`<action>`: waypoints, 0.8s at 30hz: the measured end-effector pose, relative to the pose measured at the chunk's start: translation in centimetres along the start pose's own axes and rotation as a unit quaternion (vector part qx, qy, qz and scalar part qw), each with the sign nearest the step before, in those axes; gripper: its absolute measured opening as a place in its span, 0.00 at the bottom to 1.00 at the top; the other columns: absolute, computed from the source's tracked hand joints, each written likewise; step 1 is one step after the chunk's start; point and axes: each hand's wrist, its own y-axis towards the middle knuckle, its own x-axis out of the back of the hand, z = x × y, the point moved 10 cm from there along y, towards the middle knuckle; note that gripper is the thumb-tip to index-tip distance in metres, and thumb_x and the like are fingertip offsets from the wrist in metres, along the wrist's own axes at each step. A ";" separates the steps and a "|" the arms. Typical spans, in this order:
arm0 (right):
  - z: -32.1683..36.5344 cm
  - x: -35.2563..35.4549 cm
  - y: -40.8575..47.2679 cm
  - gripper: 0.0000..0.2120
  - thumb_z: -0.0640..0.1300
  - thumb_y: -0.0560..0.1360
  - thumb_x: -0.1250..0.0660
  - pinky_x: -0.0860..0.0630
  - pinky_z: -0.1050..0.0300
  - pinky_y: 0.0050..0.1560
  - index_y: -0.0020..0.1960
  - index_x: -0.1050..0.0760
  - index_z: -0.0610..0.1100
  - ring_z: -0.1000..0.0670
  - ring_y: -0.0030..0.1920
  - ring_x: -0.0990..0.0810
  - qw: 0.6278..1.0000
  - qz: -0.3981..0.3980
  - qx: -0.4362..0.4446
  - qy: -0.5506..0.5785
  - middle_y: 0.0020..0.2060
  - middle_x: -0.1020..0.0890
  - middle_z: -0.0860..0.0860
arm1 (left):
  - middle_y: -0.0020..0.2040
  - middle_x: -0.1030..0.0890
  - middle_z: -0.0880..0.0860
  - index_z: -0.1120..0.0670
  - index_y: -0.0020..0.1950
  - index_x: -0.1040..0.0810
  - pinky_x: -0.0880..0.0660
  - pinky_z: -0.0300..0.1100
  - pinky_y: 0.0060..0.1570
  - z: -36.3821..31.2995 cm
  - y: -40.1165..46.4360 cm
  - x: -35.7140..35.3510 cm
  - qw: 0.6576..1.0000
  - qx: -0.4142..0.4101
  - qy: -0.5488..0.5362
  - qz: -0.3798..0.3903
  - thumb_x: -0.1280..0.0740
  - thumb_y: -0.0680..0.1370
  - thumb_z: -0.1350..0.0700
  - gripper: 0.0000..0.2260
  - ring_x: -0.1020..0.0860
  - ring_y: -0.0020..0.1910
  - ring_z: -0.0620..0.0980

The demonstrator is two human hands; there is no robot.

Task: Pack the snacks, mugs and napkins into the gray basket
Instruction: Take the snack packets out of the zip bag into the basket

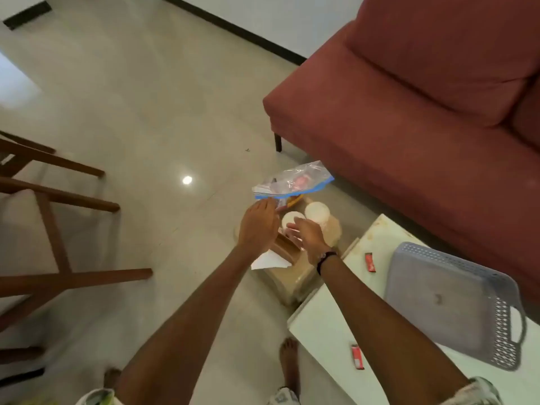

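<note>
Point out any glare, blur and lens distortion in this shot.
Head view: a bright lamp reflection glares off the glossy floor; both the left hand and right hand are softly motion-blurred; the wide-angle lens bows the sofa edges.

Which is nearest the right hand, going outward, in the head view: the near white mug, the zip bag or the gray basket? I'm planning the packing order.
1. Near white mug, just beyond the right hand.
2. Zip bag, farther ahead.
3. Gray basket, off to the right on the white table.
</note>
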 end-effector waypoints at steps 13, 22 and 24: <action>2.1 -5.2 8.7 0.07 0.42 0.79 0.39 0.25 0.49 0.63 0.54 0.27 0.40 0.42 0.54 0.19 0.992 -0.013 -0.038 0.122 0.59 0.21 0.38 | 0.59 0.20 0.60 0.62 0.62 0.27 0.25 0.50 0.57 5.0 5.3 -2.0 0.997 -0.032 -0.038 -0.066 0.39 0.78 0.58 0.14 0.23 0.58 0.58; 7.3 -3.0 8.6 0.12 0.35 0.76 0.36 0.20 0.59 0.44 0.59 0.26 0.34 0.50 0.41 0.19 0.992 -0.076 0.046 0.089 0.52 0.19 0.40 | 0.63 0.23 0.61 0.62 0.66 0.29 0.28 0.48 0.63 2.5 5.7 0.5 0.995 -0.037 -0.045 -0.079 0.37 0.77 0.49 0.23 0.24 0.62 0.58; 8.8 -2.3 7.6 0.13 0.33 0.76 0.35 0.21 0.59 0.42 0.59 0.26 0.32 0.50 0.39 0.20 0.991 -0.068 0.065 0.096 0.48 0.20 0.41 | 0.67 0.25 0.59 0.60 0.69 0.32 0.32 0.45 0.66 1.7 5.8 1.1 0.996 -0.040 -0.039 -0.072 0.38 0.78 0.50 0.23 0.27 0.66 0.56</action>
